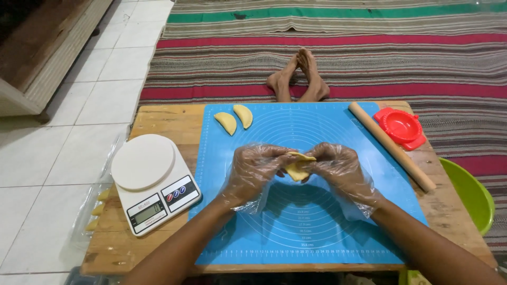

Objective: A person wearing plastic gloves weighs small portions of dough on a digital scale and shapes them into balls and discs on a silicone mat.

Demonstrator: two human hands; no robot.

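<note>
Both gloved hands, the left hand (255, 170) and the right hand (336, 168), pinch one folded dough (297, 168) above the blue mat (317, 232), fingers along its edge as if sealing it, while two pasties (234, 119) rest apart at the far corner.

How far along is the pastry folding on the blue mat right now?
Done: two folded half-moon pastries lie at the far left of the blue mat. In hand: the left hand and right hand, both in clear plastic gloves, pinch a yellow dough piece above the mat. Left: its edge looks not yet sealed. The rolling pin and red press mould lie untouched at the right.
</note>
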